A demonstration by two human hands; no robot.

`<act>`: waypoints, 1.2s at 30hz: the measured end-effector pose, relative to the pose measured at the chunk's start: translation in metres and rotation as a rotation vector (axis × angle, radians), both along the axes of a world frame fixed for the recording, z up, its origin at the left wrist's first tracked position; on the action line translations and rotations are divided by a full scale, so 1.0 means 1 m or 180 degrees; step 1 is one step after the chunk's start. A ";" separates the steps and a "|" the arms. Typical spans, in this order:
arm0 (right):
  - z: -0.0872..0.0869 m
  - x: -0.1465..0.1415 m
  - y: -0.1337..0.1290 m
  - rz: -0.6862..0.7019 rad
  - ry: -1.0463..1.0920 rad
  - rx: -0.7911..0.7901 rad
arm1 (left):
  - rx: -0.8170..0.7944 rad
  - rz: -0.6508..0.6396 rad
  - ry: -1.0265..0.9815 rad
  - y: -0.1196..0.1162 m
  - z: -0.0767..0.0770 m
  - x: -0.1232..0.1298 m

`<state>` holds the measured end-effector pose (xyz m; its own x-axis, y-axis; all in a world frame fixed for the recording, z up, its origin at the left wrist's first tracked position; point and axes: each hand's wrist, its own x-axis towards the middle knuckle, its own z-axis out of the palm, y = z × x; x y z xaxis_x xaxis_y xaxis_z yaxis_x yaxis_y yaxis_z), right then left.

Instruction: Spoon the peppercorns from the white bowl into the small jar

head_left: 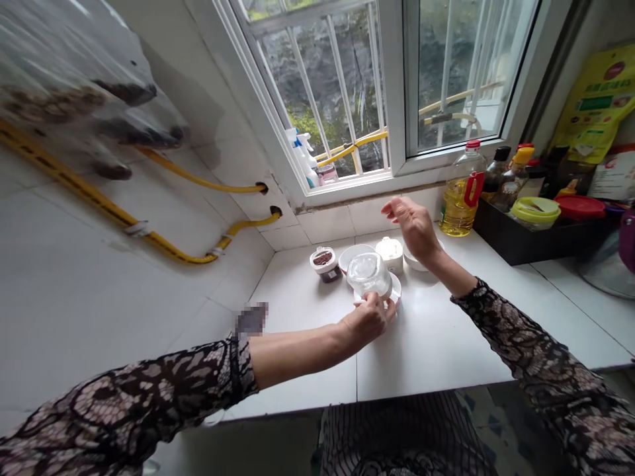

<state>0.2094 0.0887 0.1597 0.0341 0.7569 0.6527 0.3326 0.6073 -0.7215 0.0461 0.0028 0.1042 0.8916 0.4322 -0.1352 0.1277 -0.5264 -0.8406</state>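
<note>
My left hand (367, 320) grips a clear glass cup (368, 276), which tilts just above a small white saucer (395, 288). My right hand (414, 228) hangs in the air, holding nothing, with its fingers loosely apart. Right below it sits a white bowl (415, 261). A white lidded pot (389, 255) stands between my hands. To the left of it lies a white plate (353, 256), partly behind the cup. A small jar of dark red contents (326, 264) stands further left, with a white lid tipped on it.
The white tiled counter (436, 344) runs under a barred window (317, 99) holding spray bottles. Yellow gas pipes (149, 198) cross the wall at left. At right stand a cooking oil bottle (461, 192) and a black tray of condiments (540, 231), with a yellow package (592, 106) behind.
</note>
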 end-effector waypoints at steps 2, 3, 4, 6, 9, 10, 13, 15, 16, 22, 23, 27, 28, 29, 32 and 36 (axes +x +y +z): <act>-0.011 0.004 0.016 -0.0158 0.0336 -0.0651 | -0.0074 -0.0001 0.0018 0.001 0.001 0.000; -0.016 0.004 0.022 0.0182 0.0167 -0.1106 | -0.0114 0.0008 -0.0007 0.002 0.001 0.000; -0.021 0.004 0.027 0.0727 -0.0095 -0.1556 | -0.0157 0.0017 -0.0058 0.003 0.001 0.000; -0.028 0.001 0.032 0.1335 -0.0232 -0.2086 | -0.0232 0.0022 -0.0182 0.004 0.000 -0.001; -0.029 -0.005 0.035 0.0785 0.0406 -0.1807 | -0.0207 -0.0021 -0.0293 0.006 -0.002 -0.003; -0.029 -0.007 0.035 0.0751 0.0451 -0.1773 | -0.0177 -0.0029 -0.0308 0.007 -0.003 -0.003; -0.029 -0.011 0.035 0.1327 0.0171 -0.2111 | -0.0174 -0.0063 -0.0456 0.010 -0.006 -0.007; -0.031 -0.011 0.035 0.1165 0.0424 -0.2003 | -0.0253 -0.0087 -0.0664 0.012 -0.008 -0.009; -0.033 -0.011 0.035 0.0999 0.0586 -0.1882 | -0.0298 -0.0104 -0.0760 0.014 -0.009 -0.010; -0.038 -0.013 0.036 0.1268 0.0687 -0.2127 | -0.0463 -0.0183 -0.1145 0.018 -0.015 -0.015; -0.038 -0.013 0.036 0.1124 0.0828 -0.2049 | -0.0490 -0.0181 -0.1222 0.018 -0.016 -0.016; -0.039 -0.013 0.034 0.1396 0.0830 -0.2228 | -0.0544 -0.0175 -0.1327 0.019 -0.017 -0.018; -0.039 -0.013 0.034 0.1340 0.0922 -0.2174 | -0.0555 -0.0174 -0.1326 0.020 -0.017 -0.018; -0.040 -0.013 0.033 0.1227 0.1025 -0.2073 | -0.0563 -0.0171 -0.1322 0.020 -0.017 -0.019; -0.041 -0.012 0.030 0.1392 0.0887 -0.2056 | -0.0567 -0.0164 -0.1316 0.022 -0.015 -0.019; -0.043 -0.012 0.026 0.1258 0.1133 -0.1942 | -0.0660 -0.0215 -0.1416 0.024 -0.014 -0.021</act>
